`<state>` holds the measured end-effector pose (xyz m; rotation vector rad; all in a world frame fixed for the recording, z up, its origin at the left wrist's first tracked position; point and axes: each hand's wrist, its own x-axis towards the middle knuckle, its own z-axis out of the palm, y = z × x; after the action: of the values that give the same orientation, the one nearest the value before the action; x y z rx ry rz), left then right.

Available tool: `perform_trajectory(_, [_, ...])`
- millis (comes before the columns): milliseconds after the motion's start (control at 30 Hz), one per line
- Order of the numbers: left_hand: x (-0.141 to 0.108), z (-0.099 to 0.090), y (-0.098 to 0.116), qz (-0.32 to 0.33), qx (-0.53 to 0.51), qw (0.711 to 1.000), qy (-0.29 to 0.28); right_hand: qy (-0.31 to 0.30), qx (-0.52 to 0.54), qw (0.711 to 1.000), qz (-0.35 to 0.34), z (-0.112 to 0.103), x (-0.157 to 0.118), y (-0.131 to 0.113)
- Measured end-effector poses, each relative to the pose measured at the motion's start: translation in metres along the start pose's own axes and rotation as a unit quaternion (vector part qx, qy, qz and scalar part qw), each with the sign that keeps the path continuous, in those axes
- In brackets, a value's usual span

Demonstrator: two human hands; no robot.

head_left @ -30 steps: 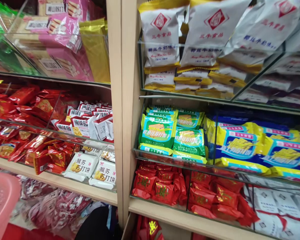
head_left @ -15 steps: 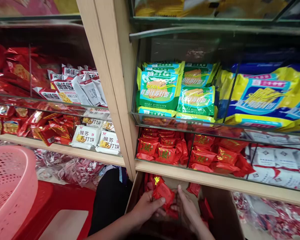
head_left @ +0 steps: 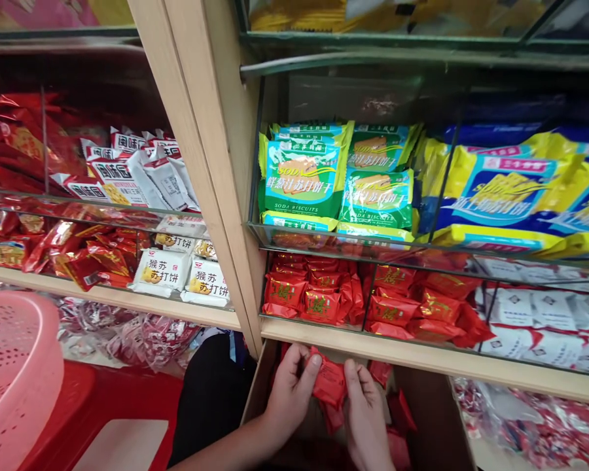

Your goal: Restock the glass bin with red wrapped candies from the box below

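Observation:
My left hand point(head_left: 294, 383) and my right hand point(head_left: 366, 405) close on a small red wrapped snack packet point(head_left: 330, 381) from opposite sides, thumbs towards me. It is held over an open cardboard box point(head_left: 432, 418) below the shelf edge. Inside the box lie more red packets point(head_left: 400, 409), some of them hidden behind my hands. Just above, similar red packets with gold print point(head_left: 319, 304) fill a glass-fronted compartment.
Green soda biscuit packs point(head_left: 304, 176) and blue-yellow packs point(head_left: 500, 190) fill the shelf above. White biscuit packets point(head_left: 160, 271) lie left of the wooden upright point(head_left: 211, 163). A pink basket point(head_left: 14, 366) rests by a red stool point(head_left: 122, 405). Bagged goods point(head_left: 544, 418) lie lower right.
Both hands have come together on the red packet, which is now raised slightly and gripped at both ends. Half a second ago my right hand was apart from it. The view has shifted slightly.

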<state>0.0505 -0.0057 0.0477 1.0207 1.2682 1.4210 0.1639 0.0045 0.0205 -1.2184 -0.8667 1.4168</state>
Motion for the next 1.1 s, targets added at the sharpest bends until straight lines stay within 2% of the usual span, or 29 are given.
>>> perform_trajectory(100, [-0.005, 0.006, 0.002, 0.022, 0.046, 0.999, -0.016, 0.055, 0.034, 0.998, 0.016, 0.005, 0.001, 0.006])
perform_trajectory(267, [-0.010, 0.007, 0.004, 0.030, 0.061, 0.995, -0.067, 0.099, -0.136, 0.984, -0.067, -0.005, 0.006, 0.006])
perform_trajectory(367, [-0.009, 0.006, 0.005, 0.031, 0.020, 0.998, -0.057, 0.101, -0.205, 0.970, -0.082, -0.008, 0.003, -0.002])
perform_trajectory(500, [-0.005, 0.008, 0.009, -0.007, -0.076, 0.997, -0.027, 0.087, -0.207, 0.970, -0.096, -0.008, 0.000, -0.014])
perform_trajectory(567, [-0.003, 0.008, 0.014, -0.013, -0.073, 0.997, -0.022, 0.093, -0.228, 0.959, -0.144, -0.012, 0.001, -0.021])
perform_trajectory(600, [-0.002, 0.008, 0.017, -0.014, -0.052, 0.998, -0.029, 0.111, -0.254, 0.942, -0.191, -0.015, 0.001, -0.025])
perform_trajectory(633, [-0.002, 0.007, 0.021, -0.027, -0.030, 0.998, -0.042, 0.133, -0.287, 0.913, -0.258, -0.020, 0.002, -0.030])
perform_trajectory(700, [-0.003, 0.004, 0.029, -0.113, -0.016, 0.989, -0.096, 0.129, -0.356, 0.822, -0.425, -0.028, 0.003, -0.041])
perform_trajectory(733, [-0.004, 0.003, 0.032, -0.183, -0.042, 0.973, -0.137, 0.097, -0.384, 0.767, -0.504, -0.032, 0.003, -0.048])
perform_trajectory(800, [-0.006, 0.001, 0.039, -0.311, -0.149, 0.913, -0.216, -0.001, -0.418, 0.672, -0.611, -0.034, 0.000, -0.060])
perform_trajectory(833, [-0.007, 0.000, 0.042, -0.344, -0.210, 0.883, -0.239, -0.045, -0.427, 0.641, -0.636, -0.034, -0.002, -0.065])
perform_trajectory(900, [-0.008, -0.003, 0.047, -0.348, -0.304, 0.849, -0.254, -0.087, -0.430, 0.614, -0.656, -0.032, -0.009, -0.069])
perform_trajectory(933, [-0.008, -0.004, 0.048, -0.335, -0.331, 0.845, -0.251, -0.097, -0.423, 0.617, -0.657, -0.031, -0.012, -0.069])
perform_trajectory(1000, [-0.008, -0.008, 0.050, -0.310, -0.353, 0.848, -0.245, -0.109, -0.387, 0.655, -0.639, -0.030, -0.018, -0.063])
perform_trajectory(1033, [-0.007, -0.009, 0.051, -0.299, -0.353, 0.854, -0.238, -0.105, -0.362, 0.689, -0.620, -0.030, -0.021, -0.058])
perform_trajectory(1100, [-0.006, -0.010, 0.051, -0.275, -0.345, 0.872, -0.212, -0.060, -0.310, 0.774, -0.549, -0.032, -0.024, -0.048])
